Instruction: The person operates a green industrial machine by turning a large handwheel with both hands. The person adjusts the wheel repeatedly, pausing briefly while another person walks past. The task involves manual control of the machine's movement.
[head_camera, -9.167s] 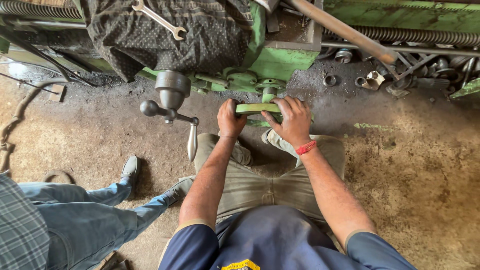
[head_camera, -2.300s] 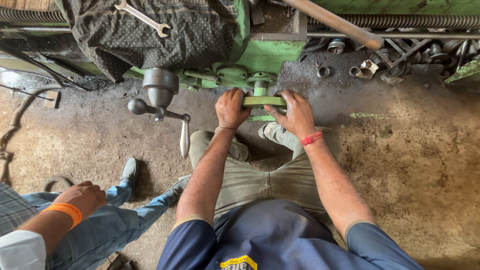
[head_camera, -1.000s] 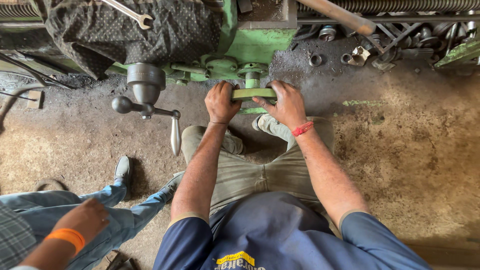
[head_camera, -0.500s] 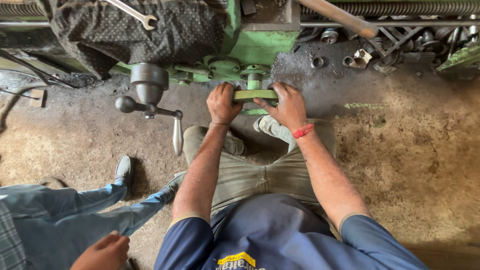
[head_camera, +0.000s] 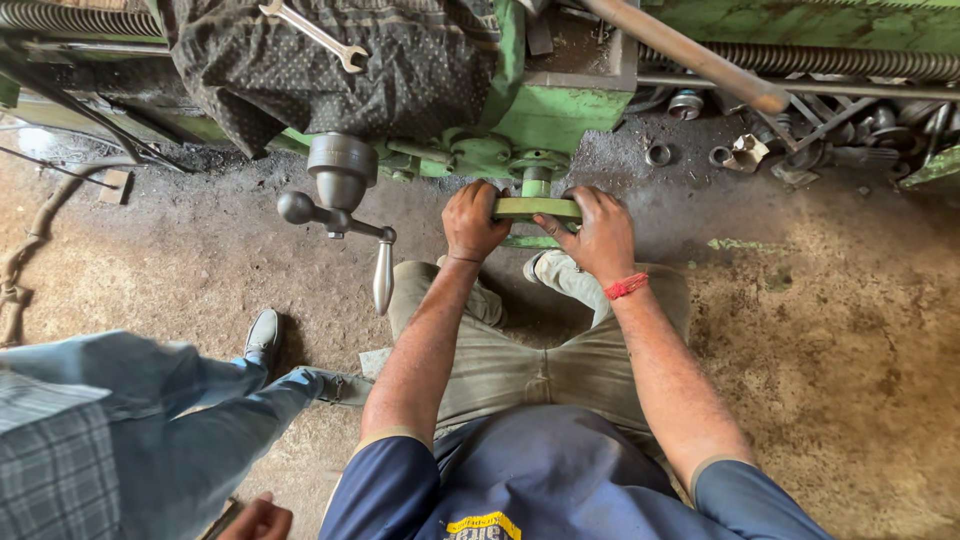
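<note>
A green handwheel (head_camera: 537, 208) sticks out from the front of a green lathe (head_camera: 570, 112). My left hand (head_camera: 472, 221) grips the wheel's left rim. Around its right rim my right hand (head_camera: 598, 234) is closed, a red thread on the wrist. A short green shaft (head_camera: 535, 181) joins the wheel to the machine. I stand over it, my legs in khaki trousers below the wheel.
A grey lever with a ball end and long handle (head_camera: 340, 215) juts out to the left. A spanner (head_camera: 318, 35) lies on a dark cloth (head_camera: 330, 65). Metal rings and scrap (head_camera: 735, 152) lie right. Another person in jeans (head_camera: 170, 420) stands at left.
Both hands have stayed on the handwheel. The other person's hand with an orange band has dropped toward the bottom edge of the view. The camera has shifted slightly.
</note>
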